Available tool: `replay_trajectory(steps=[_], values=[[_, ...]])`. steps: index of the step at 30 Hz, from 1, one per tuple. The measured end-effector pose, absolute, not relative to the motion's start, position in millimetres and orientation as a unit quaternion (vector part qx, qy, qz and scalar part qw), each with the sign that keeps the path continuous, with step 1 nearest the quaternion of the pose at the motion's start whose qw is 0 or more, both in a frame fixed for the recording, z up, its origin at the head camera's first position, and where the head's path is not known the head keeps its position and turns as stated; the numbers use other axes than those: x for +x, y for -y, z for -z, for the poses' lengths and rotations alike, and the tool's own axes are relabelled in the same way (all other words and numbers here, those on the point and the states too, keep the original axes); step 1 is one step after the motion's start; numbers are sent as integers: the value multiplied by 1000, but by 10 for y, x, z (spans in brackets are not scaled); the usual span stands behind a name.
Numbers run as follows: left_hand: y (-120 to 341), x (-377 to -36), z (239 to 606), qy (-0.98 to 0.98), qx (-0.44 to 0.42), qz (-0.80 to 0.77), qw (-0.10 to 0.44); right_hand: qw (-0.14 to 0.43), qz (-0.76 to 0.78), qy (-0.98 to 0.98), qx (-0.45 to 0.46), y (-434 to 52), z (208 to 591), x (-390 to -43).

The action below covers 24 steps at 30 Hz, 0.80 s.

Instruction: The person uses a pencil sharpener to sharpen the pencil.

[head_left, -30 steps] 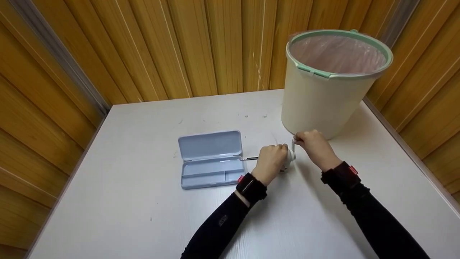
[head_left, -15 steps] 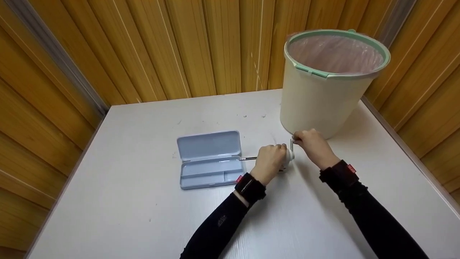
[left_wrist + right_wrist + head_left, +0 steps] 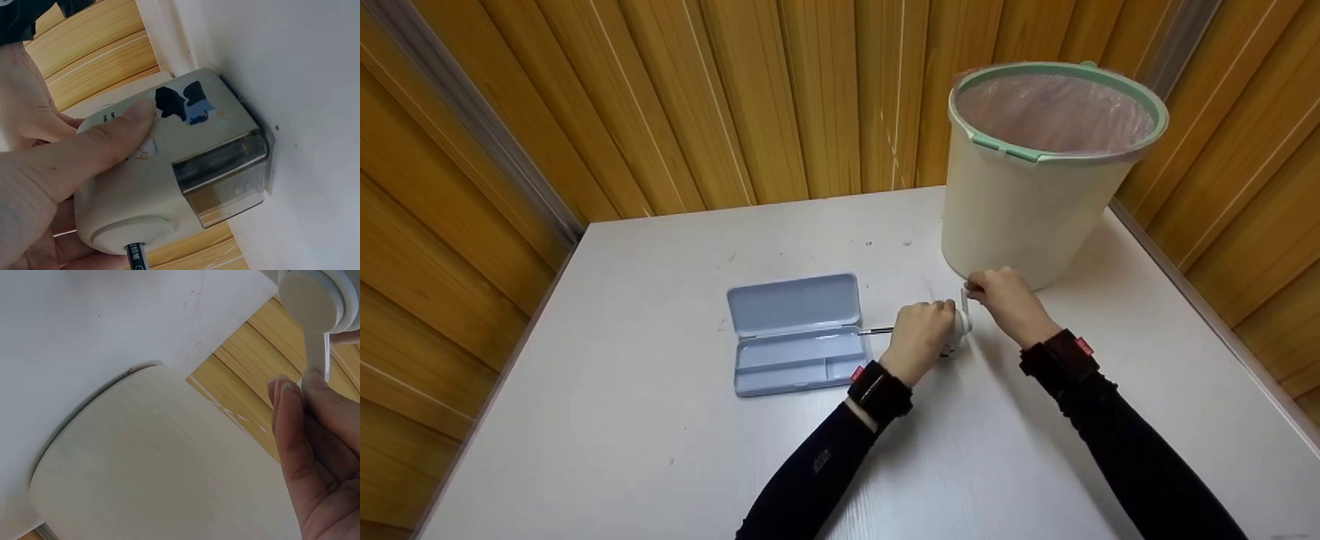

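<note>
A cream pencil sharpener [image 3: 185, 169] with a clear shavings drawer stands on the white table [image 3: 660, 450]; little of the sharpener [image 3: 960, 330] shows in the head view. My left hand [image 3: 921, 335] grips its body, thumb [image 3: 84, 152] pressed along the side. A pencil [image 3: 877, 331] sticks out of its left end, and the pencil [image 3: 138, 260] enters the round front. My right hand [image 3: 1005, 300] pinches the white crank handle [image 3: 313, 332] at the right end, fingertips [image 3: 289, 399] beside the lever.
An open light-blue pencil case [image 3: 799, 334] lies left of my hands. A cream bin [image 3: 1035, 202] with a green rim and pink liner stands just behind my right hand, and the bin [image 3: 157, 461] fills the right wrist view. Wooden panel walls enclose the table.
Both hands stay on the sharpener. The right hand and crank have shifted only slightly; the camera view has drifted a little.
</note>
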<state>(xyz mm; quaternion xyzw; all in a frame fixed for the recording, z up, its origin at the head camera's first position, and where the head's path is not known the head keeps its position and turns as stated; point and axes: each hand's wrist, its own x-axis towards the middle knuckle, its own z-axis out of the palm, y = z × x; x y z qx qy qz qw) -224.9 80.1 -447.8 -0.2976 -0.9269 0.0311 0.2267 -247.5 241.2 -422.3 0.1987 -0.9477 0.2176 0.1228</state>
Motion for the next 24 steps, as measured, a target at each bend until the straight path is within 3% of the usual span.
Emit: replay_trajectory(steps=[7, 16, 24], values=[[-791, -2265, 4478, 924, -298, -27, 238, 128, -212, 947, 205, -2384, 4309, -2568], [-800, -2246, 4467, 924, -304, -34, 231, 45, -202, 958, 199, -2407, 4569, -2628], [-790, -2254, 4495, 921, -300, -37, 248, 27, -242, 946, 213, -2429, 4546, -2616]])
